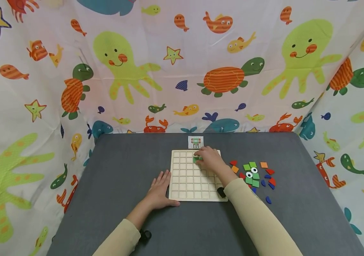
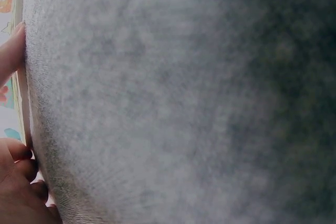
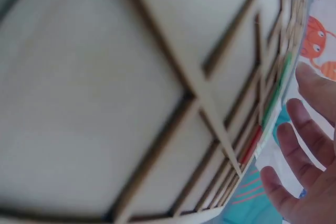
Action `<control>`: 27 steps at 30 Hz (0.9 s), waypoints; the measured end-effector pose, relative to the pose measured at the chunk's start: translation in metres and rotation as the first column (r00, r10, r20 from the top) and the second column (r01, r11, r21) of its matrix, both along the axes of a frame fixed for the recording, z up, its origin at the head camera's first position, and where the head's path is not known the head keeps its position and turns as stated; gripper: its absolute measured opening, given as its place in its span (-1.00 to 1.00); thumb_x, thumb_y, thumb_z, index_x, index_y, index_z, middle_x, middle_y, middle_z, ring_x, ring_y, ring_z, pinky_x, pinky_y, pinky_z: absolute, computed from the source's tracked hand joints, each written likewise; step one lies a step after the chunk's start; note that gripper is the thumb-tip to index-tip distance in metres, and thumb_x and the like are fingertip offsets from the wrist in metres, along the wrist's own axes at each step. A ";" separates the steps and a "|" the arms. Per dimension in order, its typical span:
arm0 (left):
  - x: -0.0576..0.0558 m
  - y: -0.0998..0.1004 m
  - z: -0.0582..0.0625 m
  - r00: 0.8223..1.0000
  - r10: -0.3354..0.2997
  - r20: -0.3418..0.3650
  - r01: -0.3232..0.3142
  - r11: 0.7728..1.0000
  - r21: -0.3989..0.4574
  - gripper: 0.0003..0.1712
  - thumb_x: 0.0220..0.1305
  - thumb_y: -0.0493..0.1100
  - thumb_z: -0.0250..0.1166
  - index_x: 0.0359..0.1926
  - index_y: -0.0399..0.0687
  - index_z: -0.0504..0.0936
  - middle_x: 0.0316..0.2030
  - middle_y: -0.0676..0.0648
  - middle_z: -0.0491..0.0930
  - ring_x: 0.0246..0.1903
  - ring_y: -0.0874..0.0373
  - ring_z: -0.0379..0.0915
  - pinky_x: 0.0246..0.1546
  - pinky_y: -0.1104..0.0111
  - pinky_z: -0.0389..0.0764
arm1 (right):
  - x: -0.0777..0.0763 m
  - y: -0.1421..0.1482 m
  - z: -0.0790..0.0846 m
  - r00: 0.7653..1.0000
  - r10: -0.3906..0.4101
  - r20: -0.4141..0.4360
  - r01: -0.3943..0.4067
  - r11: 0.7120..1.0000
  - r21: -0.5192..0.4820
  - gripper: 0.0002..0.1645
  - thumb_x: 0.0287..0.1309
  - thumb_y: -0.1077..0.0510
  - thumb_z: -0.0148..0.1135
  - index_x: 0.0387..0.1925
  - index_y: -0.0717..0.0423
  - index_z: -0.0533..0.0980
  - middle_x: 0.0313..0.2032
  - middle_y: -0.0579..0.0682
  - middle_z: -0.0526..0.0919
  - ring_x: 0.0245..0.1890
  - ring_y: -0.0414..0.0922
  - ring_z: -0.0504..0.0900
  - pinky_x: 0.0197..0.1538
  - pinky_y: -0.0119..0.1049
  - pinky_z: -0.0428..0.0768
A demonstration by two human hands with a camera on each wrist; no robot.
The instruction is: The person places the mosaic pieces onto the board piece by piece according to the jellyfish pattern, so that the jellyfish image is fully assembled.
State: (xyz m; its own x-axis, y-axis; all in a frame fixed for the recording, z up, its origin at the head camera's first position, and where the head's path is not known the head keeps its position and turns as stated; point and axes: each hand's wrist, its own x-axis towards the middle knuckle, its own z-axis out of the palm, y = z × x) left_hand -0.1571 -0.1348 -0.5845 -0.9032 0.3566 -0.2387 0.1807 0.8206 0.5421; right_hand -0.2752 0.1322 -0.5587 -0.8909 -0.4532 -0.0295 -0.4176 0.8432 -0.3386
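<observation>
A wooden grid board [image 1: 185,181] lies on the dark table. My left hand [image 1: 160,191] rests on the table at its left edge, with the fingers stretched out and the thumb by the lower corner. Above the board's far right part is my right hand [image 1: 213,161], close to green tiles [image 1: 196,159] set in the grid. In the right wrist view, the fingers [image 3: 299,153] are spread apart, holding nothing visible. Green tiles [image 3: 273,100] and a red tile [image 3: 251,145] sit in the grid near them. The hand partly hides these cells in the head view.
A small picture card [image 1: 196,142] lies just beyond the board. To the right are scattered loose pieces: green squares [image 1: 253,164], white rings [image 1: 254,170], red pieces [image 1: 269,171], orange squares [image 1: 264,165] and blue pieces [image 1: 268,200]. A patterned curtain [image 1: 169,99] hangs behind the table [image 1: 121,170].
</observation>
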 end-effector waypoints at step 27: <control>0.004 0.001 0.007 1.000 -0.003 0.002 0.003 1.000 0.007 0.48 -0.06 0.31 0.57 0.62 -0.15 -0.14 0.62 -0.15 -0.18 0.61 -0.13 -0.36 0.53 -0.14 -0.17 | 0.037 0.073 0.034 0.988 -0.147 -0.055 0.131 0.965 -0.227 -0.59 0.30 0.11 0.35 0.16 0.05 0.63 -0.06 0.03 0.69 -0.15 -0.02 0.63 -0.19 -0.04 0.60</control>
State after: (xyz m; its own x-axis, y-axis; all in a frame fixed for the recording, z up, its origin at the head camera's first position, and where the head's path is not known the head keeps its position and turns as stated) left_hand -0.1527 -0.1334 -0.5778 -0.9016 0.3612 -0.2380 0.1825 0.8164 0.5479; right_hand -0.2383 0.2049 -0.5247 -0.9417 -0.3132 0.1232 -0.3316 0.8014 -0.4977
